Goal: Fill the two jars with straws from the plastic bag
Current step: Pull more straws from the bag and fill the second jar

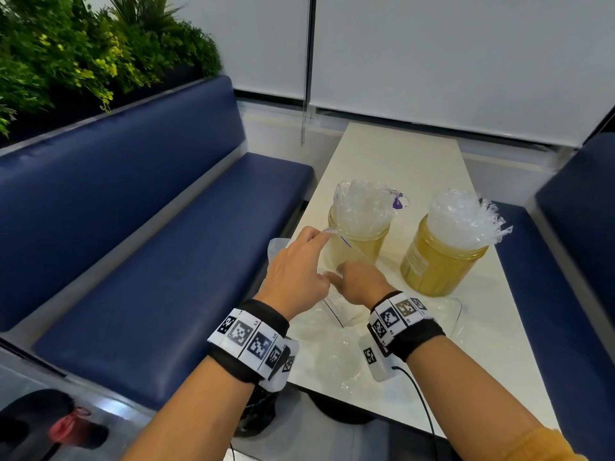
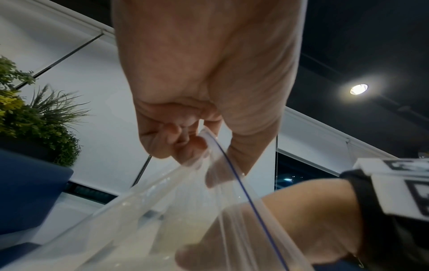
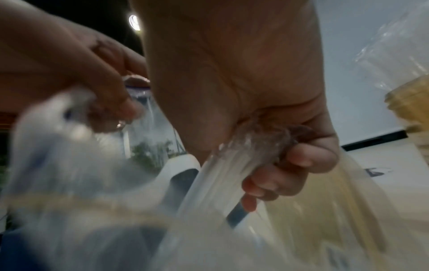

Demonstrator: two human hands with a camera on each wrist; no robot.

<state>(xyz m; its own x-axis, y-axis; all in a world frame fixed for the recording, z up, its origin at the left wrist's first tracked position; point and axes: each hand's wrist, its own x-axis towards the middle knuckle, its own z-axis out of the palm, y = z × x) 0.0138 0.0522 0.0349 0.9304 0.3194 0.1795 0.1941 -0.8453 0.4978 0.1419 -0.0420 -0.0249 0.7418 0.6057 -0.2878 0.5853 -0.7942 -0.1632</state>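
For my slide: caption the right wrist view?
Right hand grips wrapped straws inside the plastic bag.

A cream rectangular table stands between two navy upholstered benches. Green foliage fills a planter behind the left bench. White roller blinds cover the far window. A round ceiling lamp lights a dark ceiling.

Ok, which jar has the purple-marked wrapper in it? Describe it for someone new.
On the cream table between the blue benches stand two amber jars. It is the left jar, behind the hands. Only its straws carry a purple scrap; the right jar shows none.
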